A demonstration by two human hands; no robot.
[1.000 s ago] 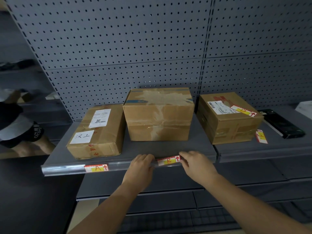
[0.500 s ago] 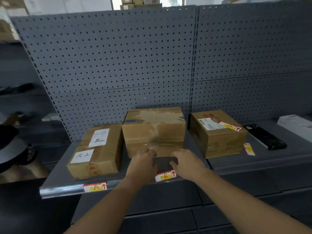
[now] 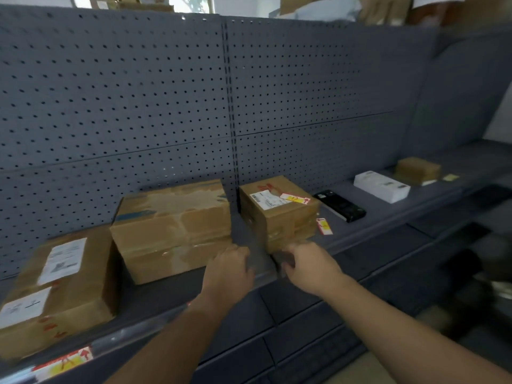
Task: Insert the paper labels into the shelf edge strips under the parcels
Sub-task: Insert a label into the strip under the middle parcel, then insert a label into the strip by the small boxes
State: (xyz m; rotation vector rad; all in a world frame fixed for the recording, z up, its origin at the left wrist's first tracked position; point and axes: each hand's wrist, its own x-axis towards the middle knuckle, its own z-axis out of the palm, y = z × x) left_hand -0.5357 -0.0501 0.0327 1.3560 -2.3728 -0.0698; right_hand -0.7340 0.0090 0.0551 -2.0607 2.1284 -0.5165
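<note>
Paper label (image 3: pixel 324 227) should be light and limp (creases easily): pinch its short ends. Your left hand (image 3: pixel 230 270) and right hand (image 3: pixel 311 268) show curled fingers; whether they hold anything cannot be told.

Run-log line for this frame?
left hand, right hand: over shelf edge, grasp unclear | strip label under left parcel: inserted | top label: loose on right parcel | shelf label: loose beside it
</note>
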